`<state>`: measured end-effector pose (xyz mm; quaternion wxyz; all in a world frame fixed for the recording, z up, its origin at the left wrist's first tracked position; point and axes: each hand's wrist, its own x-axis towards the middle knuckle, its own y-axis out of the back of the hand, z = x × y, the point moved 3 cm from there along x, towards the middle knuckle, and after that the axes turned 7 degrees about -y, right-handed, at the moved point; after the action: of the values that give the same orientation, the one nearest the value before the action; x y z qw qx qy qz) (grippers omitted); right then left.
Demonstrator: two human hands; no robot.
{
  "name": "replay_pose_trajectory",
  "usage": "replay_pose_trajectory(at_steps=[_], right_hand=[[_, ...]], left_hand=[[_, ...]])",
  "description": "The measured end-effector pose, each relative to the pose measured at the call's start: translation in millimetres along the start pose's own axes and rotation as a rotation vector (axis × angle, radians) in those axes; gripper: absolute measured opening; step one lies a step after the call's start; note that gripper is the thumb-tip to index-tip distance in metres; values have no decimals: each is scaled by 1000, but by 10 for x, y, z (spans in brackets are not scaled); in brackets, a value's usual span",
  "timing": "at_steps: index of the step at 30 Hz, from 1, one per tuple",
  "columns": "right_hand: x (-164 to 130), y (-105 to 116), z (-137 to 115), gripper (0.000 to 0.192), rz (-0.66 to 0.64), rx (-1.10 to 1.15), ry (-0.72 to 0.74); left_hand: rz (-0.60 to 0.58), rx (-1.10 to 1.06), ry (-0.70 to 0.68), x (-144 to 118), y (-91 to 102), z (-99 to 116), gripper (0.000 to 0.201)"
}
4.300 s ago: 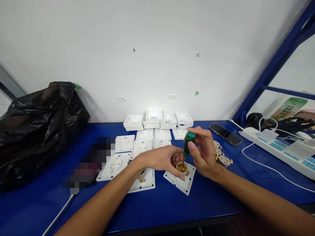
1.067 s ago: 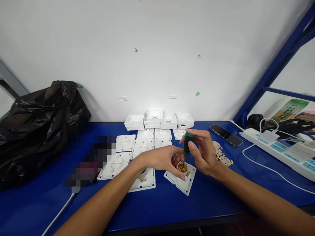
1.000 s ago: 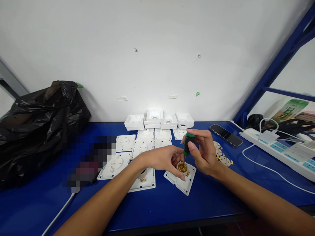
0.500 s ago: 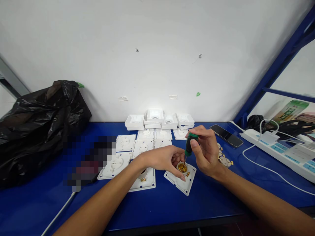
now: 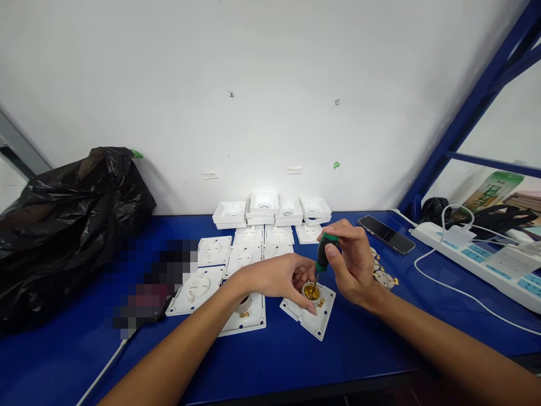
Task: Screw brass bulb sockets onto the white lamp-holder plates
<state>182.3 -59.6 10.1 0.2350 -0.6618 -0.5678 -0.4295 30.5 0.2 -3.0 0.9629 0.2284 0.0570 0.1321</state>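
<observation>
A white square lamp-holder plate point(image 5: 311, 318) with a brass socket point(image 5: 311, 291) in its middle lies on the blue table point(image 5: 274, 361). My left hand point(image 5: 276, 276) rests on the plate's left side, fingers curled around the socket. My right hand point(image 5: 353, 265) grips a small screwdriver with a green and black handle point(image 5: 323, 254), held nearly upright. Its tip is down inside the brass socket.
Several more white plates point(image 5: 243, 255) and boxes point(image 5: 264, 206) lie behind, toward the wall. Loose brass-fitted parts point(image 5: 382, 276) sit right of my hand. A phone point(image 5: 386, 234) and white power strip point(image 5: 482, 259) with cable are at the right, a black plastic bag point(image 5: 63, 220) at the left.
My right hand has shifted its fingers on the screwdriver handle, turning it over the socket. My left hand and the plate have stayed in place. The view has shifted slightly.
</observation>
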Motion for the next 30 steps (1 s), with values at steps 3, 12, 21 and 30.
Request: replay_pose_trajectory(at_steps=[3, 12, 21, 30], right_hand=[[6, 39, 47, 27, 111, -11, -23], [61, 67, 71, 19, 278, -5, -60], [86, 60, 19, 20, 293, -35, -31], [109, 78, 33, 17, 307, 23, -59]], left_hand=[[1, 17, -18, 5, -3, 7, 46], [-38, 95, -114, 5, -3, 51, 42], [-63, 186, -81, -41, 37, 69, 36], [-195, 250, 98, -219, 166, 182, 34]])
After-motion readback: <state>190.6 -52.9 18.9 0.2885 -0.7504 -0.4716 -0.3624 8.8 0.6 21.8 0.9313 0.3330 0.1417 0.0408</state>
